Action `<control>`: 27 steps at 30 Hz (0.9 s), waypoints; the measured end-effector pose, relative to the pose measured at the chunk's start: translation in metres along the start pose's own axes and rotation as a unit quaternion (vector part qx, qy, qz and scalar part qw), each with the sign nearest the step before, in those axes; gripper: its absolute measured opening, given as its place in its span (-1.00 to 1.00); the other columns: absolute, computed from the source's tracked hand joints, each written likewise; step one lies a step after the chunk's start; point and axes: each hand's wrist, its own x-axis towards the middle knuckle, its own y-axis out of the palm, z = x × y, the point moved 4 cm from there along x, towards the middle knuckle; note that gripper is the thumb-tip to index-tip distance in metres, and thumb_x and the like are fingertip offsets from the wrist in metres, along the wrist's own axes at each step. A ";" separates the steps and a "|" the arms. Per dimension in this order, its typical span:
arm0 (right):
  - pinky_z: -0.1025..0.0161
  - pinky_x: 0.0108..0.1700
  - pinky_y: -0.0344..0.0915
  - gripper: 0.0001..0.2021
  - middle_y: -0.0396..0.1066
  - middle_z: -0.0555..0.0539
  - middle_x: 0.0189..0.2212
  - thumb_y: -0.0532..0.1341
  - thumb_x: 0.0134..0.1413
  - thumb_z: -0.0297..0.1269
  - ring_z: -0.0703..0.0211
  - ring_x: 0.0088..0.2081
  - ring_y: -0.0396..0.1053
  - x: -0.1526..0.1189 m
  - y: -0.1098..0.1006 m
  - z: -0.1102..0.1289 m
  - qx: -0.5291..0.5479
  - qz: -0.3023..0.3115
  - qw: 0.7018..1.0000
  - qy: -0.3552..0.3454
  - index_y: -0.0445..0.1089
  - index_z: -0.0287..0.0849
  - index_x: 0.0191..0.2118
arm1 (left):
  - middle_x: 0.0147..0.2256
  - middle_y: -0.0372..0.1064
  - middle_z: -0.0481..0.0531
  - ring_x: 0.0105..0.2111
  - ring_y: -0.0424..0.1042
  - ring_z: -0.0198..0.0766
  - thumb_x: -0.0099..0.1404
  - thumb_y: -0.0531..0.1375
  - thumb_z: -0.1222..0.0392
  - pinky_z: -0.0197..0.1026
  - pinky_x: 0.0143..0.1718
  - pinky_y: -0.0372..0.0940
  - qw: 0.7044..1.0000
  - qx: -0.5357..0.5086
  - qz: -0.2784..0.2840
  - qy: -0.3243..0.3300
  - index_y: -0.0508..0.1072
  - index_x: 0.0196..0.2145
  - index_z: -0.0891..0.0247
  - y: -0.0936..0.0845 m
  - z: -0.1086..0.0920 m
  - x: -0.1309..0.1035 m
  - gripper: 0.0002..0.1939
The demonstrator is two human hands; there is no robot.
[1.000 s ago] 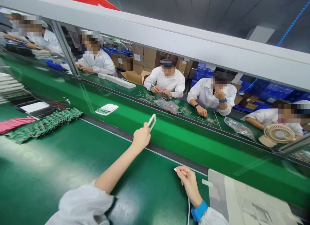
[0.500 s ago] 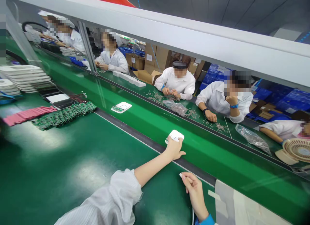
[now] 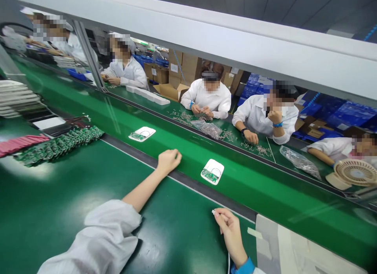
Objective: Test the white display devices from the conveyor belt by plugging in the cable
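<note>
My left hand point(image 3: 169, 162) reaches over the near edge of the green conveyor belt point(image 3: 259, 209), holding nothing, its fingers loosely bent and a little apart. To its right lies a white casing point(image 3: 217, 166) with a green circuit board and a dark ring line. A second white casing point(image 3: 147, 131), also with a green board, lies on the belt farther left. Above the bench near the belt, my right hand point(image 3: 229, 228) pinches a small white piece point(image 3: 213, 212) between thumb and forefinger; its kind is too small to make out. A blue band circles that wrist.
Stacked green circuit boards point(image 3: 63, 145), pink strips point(image 3: 22, 144) and piled white casings point(image 3: 16, 99) stand at left. Pale sheets point(image 3: 294, 246) cover the bench at right. Across the belt, several people in white sit near bags of small parts point(image 3: 209, 129) and a fan point(image 3: 357, 172).
My left hand has let go of the nearer white casing and moved left, exposing its green board. My right hand keeps its pinch on the small white piece. The view has shifted slightly right.
</note>
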 end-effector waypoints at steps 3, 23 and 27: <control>0.34 -0.60 -0.16 -0.71 -0.04 0.14 -0.72 0.20 -0.05 -0.05 0.37 -0.65 -0.10 0.001 0.000 -0.001 0.000 -0.001 1.000 0.001 0.39 -0.22 -0.40 | -0.36 0.33 0.29 -0.21 0.24 0.07 0.20 -0.11 0.13 -0.04 -0.24 0.07 0.996 0.039 -0.042 -0.073 0.37 -0.32 0.37 -0.020 0.054 0.012 -0.67; 0.32 -0.60 -0.18 -0.68 -0.07 0.13 -0.72 0.19 -0.08 0.00 0.36 -0.66 -0.14 0.004 0.002 -0.010 0.004 -0.001 1.000 0.025 0.38 -0.20 -0.41 | -0.34 0.38 0.48 -0.27 0.32 0.24 -0.07 -0.08 -0.42 -0.01 -0.30 0.17 0.959 0.177 0.208 -0.075 0.46 -0.40 0.45 -0.015 0.180 0.090 -0.20; 0.33 -0.61 -0.17 -0.68 -0.06 0.13 -0.73 0.19 -0.07 0.00 0.36 -0.66 -0.14 0.003 0.002 -0.007 0.008 -0.005 1.000 0.020 0.38 -0.21 -0.42 | -0.23 0.36 0.46 -0.09 0.18 0.33 -0.08 0.00 -0.36 0.15 -0.15 0.06 0.956 0.186 0.217 -0.061 0.46 -0.43 0.38 -0.014 0.172 0.098 -0.32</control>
